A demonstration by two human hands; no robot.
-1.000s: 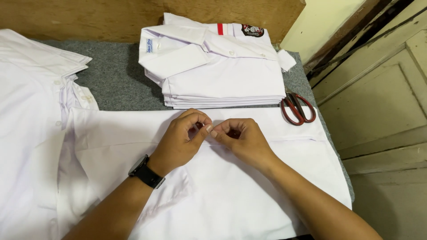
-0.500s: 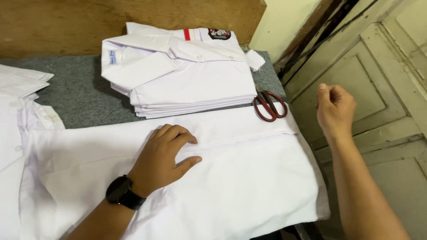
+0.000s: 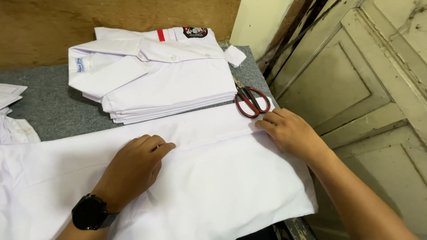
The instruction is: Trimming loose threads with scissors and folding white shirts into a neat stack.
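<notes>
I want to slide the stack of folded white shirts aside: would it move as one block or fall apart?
The stack of folded shirts would probably shear, since its thin layers lie loose. The grey felt-like table cover likely grips the bottom one. Lifted by one edge it should sag; it looks soft, unlike the red-handled scissors beside it.

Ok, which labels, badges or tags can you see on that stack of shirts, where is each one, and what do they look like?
Neck label: small pale rectangle with blue print, inside the collar at the left of the top folded shirt.
Stripe patch: narrow red bar, at the shirt's top edge.
Badge: shield-like shape in dark, red and white, right of the stripe.
No packages, signs or screens show.
</notes>
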